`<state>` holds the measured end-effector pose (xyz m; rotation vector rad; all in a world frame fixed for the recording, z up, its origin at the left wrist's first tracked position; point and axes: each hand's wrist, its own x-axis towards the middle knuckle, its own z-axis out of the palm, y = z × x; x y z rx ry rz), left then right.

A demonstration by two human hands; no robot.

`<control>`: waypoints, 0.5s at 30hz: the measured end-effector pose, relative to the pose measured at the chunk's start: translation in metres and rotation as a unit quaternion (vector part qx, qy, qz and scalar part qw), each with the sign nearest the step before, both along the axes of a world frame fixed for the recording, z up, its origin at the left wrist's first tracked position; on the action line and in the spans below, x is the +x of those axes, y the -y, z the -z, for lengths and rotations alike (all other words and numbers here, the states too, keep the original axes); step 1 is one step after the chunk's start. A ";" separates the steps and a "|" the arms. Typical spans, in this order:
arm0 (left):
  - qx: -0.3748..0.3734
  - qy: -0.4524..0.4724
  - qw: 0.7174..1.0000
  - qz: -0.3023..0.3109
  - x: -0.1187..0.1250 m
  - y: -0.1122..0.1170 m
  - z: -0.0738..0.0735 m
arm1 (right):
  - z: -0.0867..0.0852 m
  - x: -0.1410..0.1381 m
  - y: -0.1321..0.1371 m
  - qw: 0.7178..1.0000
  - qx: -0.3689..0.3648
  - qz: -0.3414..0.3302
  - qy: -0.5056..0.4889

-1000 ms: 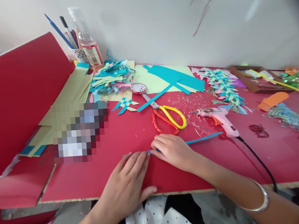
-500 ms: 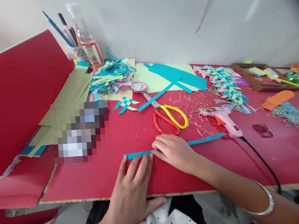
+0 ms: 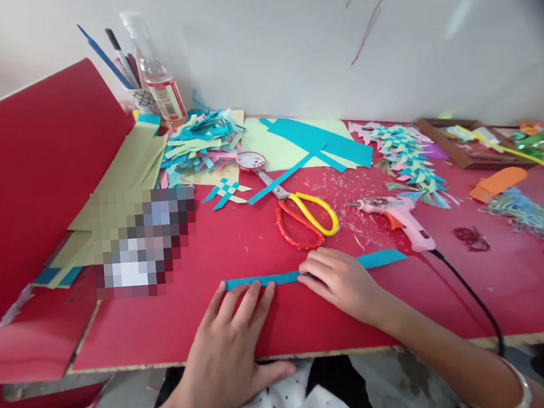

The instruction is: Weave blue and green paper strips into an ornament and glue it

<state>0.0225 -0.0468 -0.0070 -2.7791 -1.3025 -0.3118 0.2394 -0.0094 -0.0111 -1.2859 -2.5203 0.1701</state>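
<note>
Scissors (image 3: 281,193) with red and yellow handles lie just beyond the right hand (image 3: 345,281), and a pink hot-glue gun (image 3: 403,209) rests near the right end of the blue paper strip (image 3: 286,278). That strip lies along the worktop (image 3: 169,326); the left hand (image 3: 230,343) presses it with spread fingertips, while the right grips it between thumb and fingers. A clear bottle (image 3: 154,69) bears a red-and-white label (image 3: 166,98), its print unreadable. The patterned cup (image 3: 142,99) holds pens (image 3: 119,50); the brown tray (image 3: 440,145) holds white pieces (image 3: 486,138).
</note>
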 end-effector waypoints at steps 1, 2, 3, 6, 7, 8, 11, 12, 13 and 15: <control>0.000 -0.006 1.000 -0.004 -0.003 -0.002 -0.002 | -0.001 -0.003 0.000 1.000 -0.005 0.001 -0.001; 0.000 -0.014 1.000 -0.007 -0.006 -0.005 -0.003 | -0.001 -0.006 0.001 1.000 -0.010 0.004 -0.001; -0.002 -0.025 1.000 -0.008 -0.009 -0.007 -0.004 | -0.002 -0.009 0.001 1.000 -0.015 0.008 -0.002; -0.012 -0.049 0.999 0.008 -0.017 -0.013 -0.008 | -0.002 -0.015 0.002 0.999 -0.018 0.027 -0.010; -0.015 -0.051 0.998 0.016 -0.019 -0.014 -0.008 | -0.002 -0.015 0.003 0.999 -0.016 0.031 -0.013; -0.016 -0.053 0.998 0.018 -0.020 -0.014 -0.009 | -0.001 -0.014 0.003 0.999 -0.014 0.034 -0.015; -0.010 -0.055 0.998 0.015 -0.018 -0.012 -0.008 | -0.001 -0.007 0.004 0.999 -0.010 0.040 -0.003; -0.005 -0.055 0.998 0.014 -0.017 -0.012 -0.008 | -0.002 -0.005 0.003 0.999 -0.009 0.040 0.006; 0.000 -0.054 0.998 0.015 -0.015 -0.011 -0.007 | -0.002 -0.002 0.003 0.999 -0.006 0.039 0.016; 0.010 -0.053 0.998 0.026 -0.012 -0.010 -0.005 | -0.003 0.002 0.002 0.999 -0.004 0.036 0.030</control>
